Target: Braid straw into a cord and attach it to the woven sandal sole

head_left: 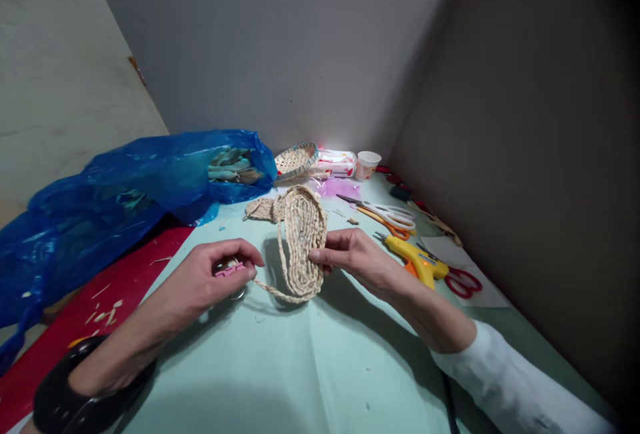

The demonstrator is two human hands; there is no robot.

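A braided straw slipper is held up on edge over the pale green table, its coiled sole facing me. My right hand pinches its right side, thumb on the coiled face. From its lower end a loose straw braid runs left to my left hand. The left fingers are closed around the braid's end and a small pink piece that looks like a clip, partly hidden by them. Behind the slipper lies another piece of woven straw; whether it joins the slipper I cannot tell.
On the right lie a yellow glue gun, red-handled scissors and white-handled scissors. A blue plastic bag spreads at the left. Along the back wall are a woven basket, a white packet and a paper cup.
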